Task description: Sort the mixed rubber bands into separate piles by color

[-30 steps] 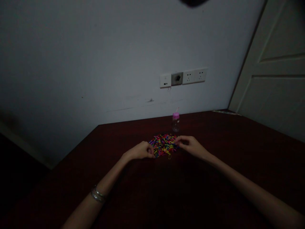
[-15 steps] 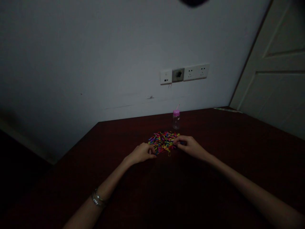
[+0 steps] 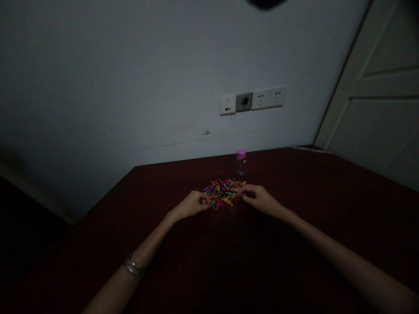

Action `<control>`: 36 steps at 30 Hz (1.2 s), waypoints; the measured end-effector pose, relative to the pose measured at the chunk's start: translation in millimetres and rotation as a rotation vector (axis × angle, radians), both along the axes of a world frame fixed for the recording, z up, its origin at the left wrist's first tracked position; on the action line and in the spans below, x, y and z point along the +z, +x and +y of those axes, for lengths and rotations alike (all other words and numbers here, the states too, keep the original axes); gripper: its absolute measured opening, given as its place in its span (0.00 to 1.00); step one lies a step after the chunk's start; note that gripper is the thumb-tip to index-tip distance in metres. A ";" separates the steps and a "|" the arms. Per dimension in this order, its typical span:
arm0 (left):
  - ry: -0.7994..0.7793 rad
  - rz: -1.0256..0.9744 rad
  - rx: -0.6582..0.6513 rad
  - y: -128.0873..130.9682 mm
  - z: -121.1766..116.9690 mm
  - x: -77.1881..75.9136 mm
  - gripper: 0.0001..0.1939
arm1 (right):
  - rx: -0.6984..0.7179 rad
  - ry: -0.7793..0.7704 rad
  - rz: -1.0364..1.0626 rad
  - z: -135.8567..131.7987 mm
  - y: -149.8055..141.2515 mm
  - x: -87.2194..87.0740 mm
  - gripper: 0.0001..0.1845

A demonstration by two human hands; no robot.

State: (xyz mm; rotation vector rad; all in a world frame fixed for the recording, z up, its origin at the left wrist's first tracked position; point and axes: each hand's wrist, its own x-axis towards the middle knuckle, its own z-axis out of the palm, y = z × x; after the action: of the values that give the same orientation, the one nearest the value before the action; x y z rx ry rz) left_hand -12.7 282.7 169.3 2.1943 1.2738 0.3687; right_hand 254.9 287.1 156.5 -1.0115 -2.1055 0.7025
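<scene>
A loose pile of small, many-coloured loops that look like rubber bands (image 3: pixel 223 192) lies on the dark red-brown table. My left hand (image 3: pixel 194 204) is at the pile's left edge, with fingers curled in and thumb drawn against them; whatever they may hold is too small to make out. On the right side of the pile is my right hand (image 3: pixel 258 198), its fingers bent and the tips pinched down at the bands. Anything between those tips is hidden. Just behind the pile stands a clear plastic bottle (image 3: pixel 241 166) with a pink cap and what seems a thin straw.
The table (image 3: pixel 183 270) reaches back to a pale wall with a row of sockets and switches (image 3: pixel 252 100). At the right is a panelled door (image 3: pixel 382 117). A thin flat strip (image 3: pixel 310 150) lies along the far right table edge.
My left hand has shifted slightly left and up, and its thumb has closed toward the fingers. My right hand is almost unmoved at the pile.
</scene>
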 end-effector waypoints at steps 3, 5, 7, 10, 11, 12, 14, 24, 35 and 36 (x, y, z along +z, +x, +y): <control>-0.068 -0.058 -0.002 -11.5 -3.7 5.3 0.08 | -0.016 0.009 -0.001 -0.6 -0.9 0.8 0.10; -0.120 -0.061 -0.004 -19.0 -8.9 7.7 0.09 | -0.020 0.019 -0.006 -1.0 -2.0 0.9 0.10; -0.168 -0.037 -0.018 -24.6 -14.4 8.5 0.09 | -0.018 0.025 -0.013 -1.5 -3.2 0.3 0.09; -0.207 0.017 -0.036 -28.5 -19.4 6.8 0.10 | -0.010 0.047 -0.026 -2.6 -5.3 -2.1 0.08; -0.207 0.029 -0.037 -28.8 -19.9 5.7 0.10 | -0.003 0.060 -0.036 -3.1 -6.2 -3.3 0.07; -0.202 0.036 -0.038 -28.7 -19.9 4.5 0.10 | 0.005 0.073 -0.047 -3.7 -7.3 -4.7 0.07; -0.188 0.038 -0.046 -28.2 -19.1 2.3 0.11 | 0.019 0.096 -0.073 -5.3 -10.5 -7.6 0.07; -0.230 -0.046 -0.036 -28.1 -17.8 5.1 0.13 | 0.086 0.237 -0.341 -16.4 -28.0 8.0 0.08; -0.161 -0.242 0.171 -33.9 -7.2 -1.6 0.14 | 0.201 0.247 -0.585 -9.6 -16.1 7.1 0.11; -0.164 -0.247 0.175 -33.5 -7.6 -1.2 0.14 | 0.200 0.257 -0.593 -9.3 -17.2 6.0 0.11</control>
State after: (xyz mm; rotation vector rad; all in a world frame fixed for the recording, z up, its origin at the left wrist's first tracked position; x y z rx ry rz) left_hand -46.1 275.2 168.1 1.8437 1.3110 0.5644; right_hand 237.8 277.8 162.5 -0.9497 -2.7516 0.2153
